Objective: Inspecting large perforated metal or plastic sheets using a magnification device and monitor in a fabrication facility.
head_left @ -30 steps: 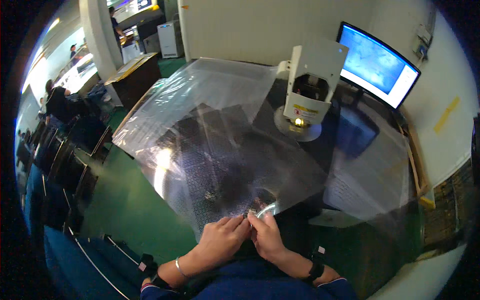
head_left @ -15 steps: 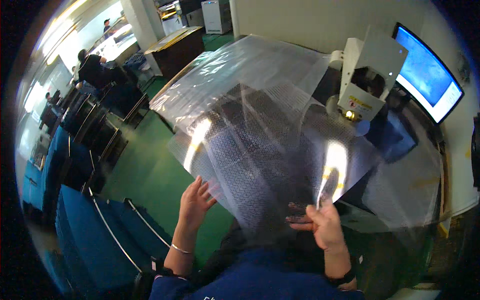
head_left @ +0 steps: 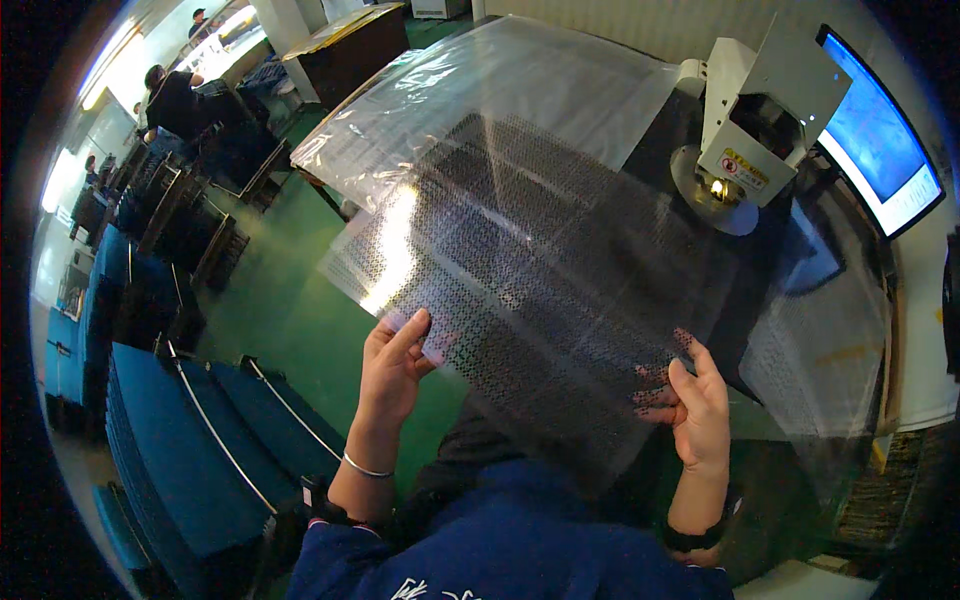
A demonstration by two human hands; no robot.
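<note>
A large transparent film sheet (head_left: pixel 500 270), printed with a fine dark repeating pattern, is held up in front of me. My left hand (head_left: pixel 393 370) pinches its lower left edge, thumb on top and fingers underneath. At the right edge my right hand (head_left: pixel 695 405) grips it the same way; the fingers show through the clear film. The sheet overlaps a stack of clear plastic film (head_left: pixel 560 65) on the table behind. Bright light glares off its left side. Another patterned film (head_left: pixel 820 350) lies to the right on the table.
A white machine head (head_left: pixel 760 120) with a small lit lamp stands at the right, before a monitor (head_left: pixel 880 130). Blue panels with metal rods (head_left: pixel 220 420) stand at the left. Other people (head_left: pixel 175 100) are far off at the upper left, near a dark cabinet (head_left: pixel 345 55).
My left hand has gone from open beside the sheet to pinching its edge. My right hand has moved right with its edge, and the film is now flatter and spread wider.
</note>
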